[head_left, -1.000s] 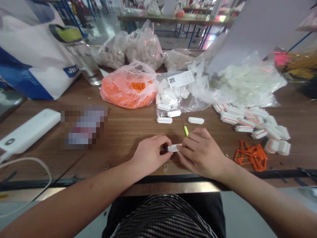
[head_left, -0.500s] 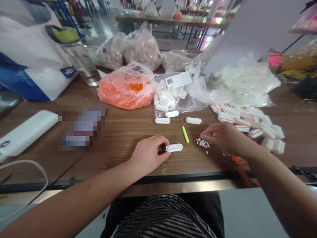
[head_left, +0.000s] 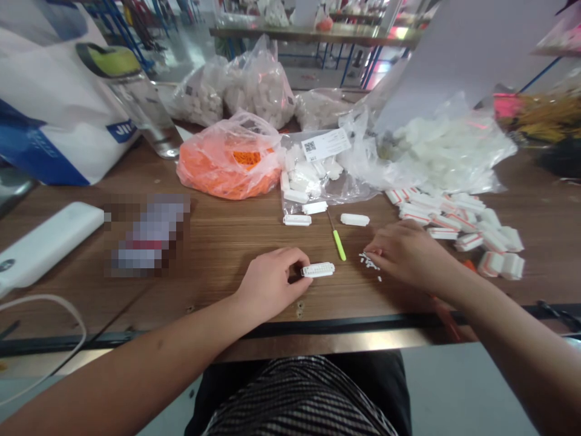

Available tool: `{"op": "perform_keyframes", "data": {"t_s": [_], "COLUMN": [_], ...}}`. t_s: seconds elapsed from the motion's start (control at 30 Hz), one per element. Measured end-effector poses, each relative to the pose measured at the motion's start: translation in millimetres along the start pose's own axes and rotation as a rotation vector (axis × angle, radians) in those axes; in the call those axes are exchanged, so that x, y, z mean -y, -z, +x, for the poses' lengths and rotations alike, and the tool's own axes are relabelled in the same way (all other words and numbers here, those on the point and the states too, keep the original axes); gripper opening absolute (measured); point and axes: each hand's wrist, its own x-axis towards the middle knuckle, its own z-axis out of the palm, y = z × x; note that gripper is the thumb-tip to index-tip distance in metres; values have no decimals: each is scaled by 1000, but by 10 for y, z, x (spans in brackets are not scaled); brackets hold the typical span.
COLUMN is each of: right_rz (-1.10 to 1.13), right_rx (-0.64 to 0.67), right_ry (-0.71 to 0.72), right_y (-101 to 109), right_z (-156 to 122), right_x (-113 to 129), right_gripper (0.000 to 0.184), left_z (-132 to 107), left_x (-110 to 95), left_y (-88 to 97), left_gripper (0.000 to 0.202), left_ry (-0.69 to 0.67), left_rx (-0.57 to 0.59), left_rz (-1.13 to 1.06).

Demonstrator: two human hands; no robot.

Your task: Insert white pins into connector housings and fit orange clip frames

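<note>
My left hand (head_left: 275, 280) grips the left end of a white connector housing (head_left: 320, 269) between thumb and fingers; rows of small holes face up on it. My right hand (head_left: 403, 254) is over a little pile of tiny white plugs (head_left: 368, 263), its fingertips pinched together at the pile's edge. Whether a plug sits in that pinch is too small to tell. Between the hands lies a thin pick with a yellow-green handle (head_left: 339, 245). Just beyond are more white housings, one to the right (head_left: 354, 220) and two near the clear bag.
Many white pieces with red stripes (head_left: 454, 221) are heaped at the right. Behind stand an orange-filled bag (head_left: 231, 160), a clear bag with a label (head_left: 327, 146) and a water bottle (head_left: 149, 115). A white power bank (head_left: 54, 245) and a blurred-out object (head_left: 147, 233) lie left.
My right hand has shifted slightly left and lower over the plugs, covering more of the pile. My left hand and its housing stay almost where they were.
</note>
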Motion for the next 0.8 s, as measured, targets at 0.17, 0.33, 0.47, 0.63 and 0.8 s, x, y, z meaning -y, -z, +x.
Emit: {"op": "perform_keyframes", "data": {"t_s": [0.17,0.33,0.47,0.63,0.8], "right_rz": [-34,149,206,270,363], "right_rx": [-40,-58,-68,-84,-47], "right_ry": [61,16,-105,-173,-326], "right_y": [-4,-31,-14,-1,-40], "right_z": [12,-3,6,34,50], "right_x": [-13,-118,-77,15,26], "right_gripper": [27,24,22,23,17], "left_z": [1,-1,-3,-3,1], "left_x": [-3,-4,-3,-1,-2], "left_y": [4,-1,0,1,-2], "left_gripper": [8,8,8,9,9], "left_ry": [-11,-12,-12,-9,-6], "left_rx": [0,-5,-1,4,0], "left_rz": [9,7,8,1,2]}}
